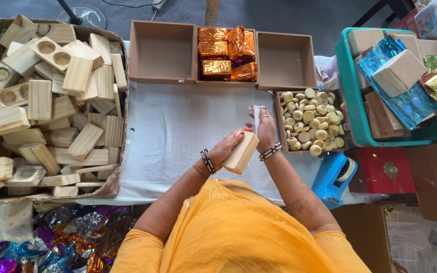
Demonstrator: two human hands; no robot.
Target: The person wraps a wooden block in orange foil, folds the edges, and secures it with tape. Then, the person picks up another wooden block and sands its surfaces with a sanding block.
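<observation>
Both hands work over bare white cloth (pixel 178 131): my left hand (pixel 227 148) grips a wooden block (pixel 240 153), my right hand (pixel 265 129) pinches a pale strip (pixel 257 117). Three brown boxes (pixel 162 50) line the far edge, the middle holding orange foil packets (pixel 226 53).

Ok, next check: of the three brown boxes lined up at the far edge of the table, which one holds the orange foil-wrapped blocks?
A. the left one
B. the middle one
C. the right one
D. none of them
B: the orange foil-wrapped blocks sit in the middle box, while the left box and the right box show only bare bottoms.
</observation>
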